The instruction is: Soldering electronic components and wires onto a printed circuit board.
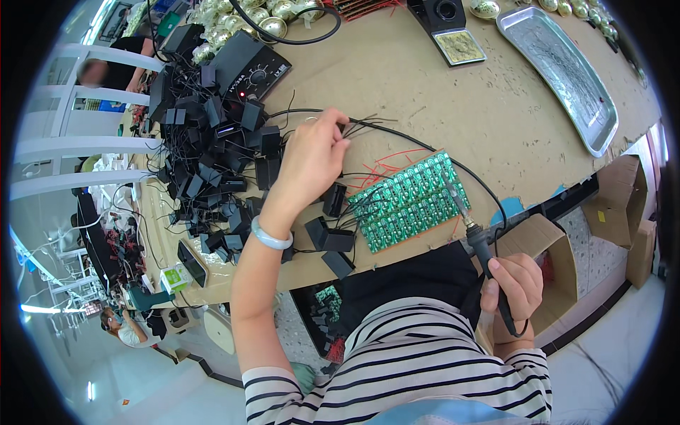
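Observation:
My left hand (312, 159) reaches over the workbench, fingers pinched on thin black wires (361, 127) beside a heap of small black plastic boxes (205, 142). A pale bangle sits on that wrist. My right hand (516, 287) grips a black soldering iron (474, 230) by its handle below the table edge; its tip points up over a green panel of circuit boards (411, 202) with red wires. A few loose black boxes (329, 237) lie between the panel and my left forearm.
A black soldering station (248, 67) stands at the back left, an iron stand with sponge (453, 35) at the back, a long metal tray (559, 71) at right. Open cardboard boxes (545, 248) sit below the bench. Other people work at far left.

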The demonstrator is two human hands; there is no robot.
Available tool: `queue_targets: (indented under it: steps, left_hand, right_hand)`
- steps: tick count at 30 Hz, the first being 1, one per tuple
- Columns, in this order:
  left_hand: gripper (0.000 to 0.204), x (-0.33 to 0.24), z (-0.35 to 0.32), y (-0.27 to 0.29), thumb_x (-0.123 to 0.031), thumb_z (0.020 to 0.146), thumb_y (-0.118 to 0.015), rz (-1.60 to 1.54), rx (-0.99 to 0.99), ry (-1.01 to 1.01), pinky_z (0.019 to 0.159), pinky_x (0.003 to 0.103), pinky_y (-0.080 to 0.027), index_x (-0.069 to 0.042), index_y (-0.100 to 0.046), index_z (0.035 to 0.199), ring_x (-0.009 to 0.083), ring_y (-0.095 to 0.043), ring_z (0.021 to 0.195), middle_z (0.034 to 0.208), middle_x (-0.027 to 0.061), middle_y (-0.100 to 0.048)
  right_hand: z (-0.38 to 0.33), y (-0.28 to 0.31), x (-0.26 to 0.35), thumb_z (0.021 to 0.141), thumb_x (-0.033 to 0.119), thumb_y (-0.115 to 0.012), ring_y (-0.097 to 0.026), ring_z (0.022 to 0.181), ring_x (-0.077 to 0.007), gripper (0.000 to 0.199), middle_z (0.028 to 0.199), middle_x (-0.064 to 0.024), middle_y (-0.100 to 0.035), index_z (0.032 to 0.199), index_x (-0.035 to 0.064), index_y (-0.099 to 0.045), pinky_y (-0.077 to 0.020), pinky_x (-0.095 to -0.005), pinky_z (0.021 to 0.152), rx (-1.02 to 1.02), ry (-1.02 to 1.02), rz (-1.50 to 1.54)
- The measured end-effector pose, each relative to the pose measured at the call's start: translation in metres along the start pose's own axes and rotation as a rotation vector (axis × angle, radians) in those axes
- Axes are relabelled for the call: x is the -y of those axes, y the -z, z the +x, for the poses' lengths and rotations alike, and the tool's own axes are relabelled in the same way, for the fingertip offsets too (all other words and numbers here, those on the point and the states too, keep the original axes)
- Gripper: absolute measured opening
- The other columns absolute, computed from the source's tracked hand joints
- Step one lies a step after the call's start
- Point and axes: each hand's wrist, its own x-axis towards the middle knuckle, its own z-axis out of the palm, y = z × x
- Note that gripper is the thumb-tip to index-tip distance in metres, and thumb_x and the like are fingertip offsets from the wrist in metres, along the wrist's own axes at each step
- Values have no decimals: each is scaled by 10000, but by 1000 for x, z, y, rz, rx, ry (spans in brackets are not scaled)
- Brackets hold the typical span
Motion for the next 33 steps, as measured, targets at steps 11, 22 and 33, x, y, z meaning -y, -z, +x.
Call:
queue_targets:
  steps: [11,22,33]
  left_hand:
    - [531,-18,-39,9,180,836,-526,-100,-7,-182,783,378,-518,-3,-583,1331,270,-605,861,1082,140,-515]
    - [213,-40,-61,-18,-3,823,-772,-5,-72,-404,653,346,-530,-67,-737,1024,232,-646,780,875,60,-613]
    - [171,-38,-59,-37,-28,788,-780,77,-88,-421,752,385,-538,-60,-690,929,275,-659,846,913,63,-637]
  right_hand:
    - [-2,4,-3,756,-3,-653,-675,657,-240,311,858,-115,-705,1061,-22,-709,-545,-335,579,46,-2,15]
    - [0,-4,-1,737,-18,-670,-669,644,-237,301,857,-106,-705,1034,-23,-717,-548,-323,570,89,-2,151]
    - [2,-17,-8,713,-54,-679,-662,633,-238,315,847,-96,-694,1025,-29,-717,-547,-320,560,119,-16,227]
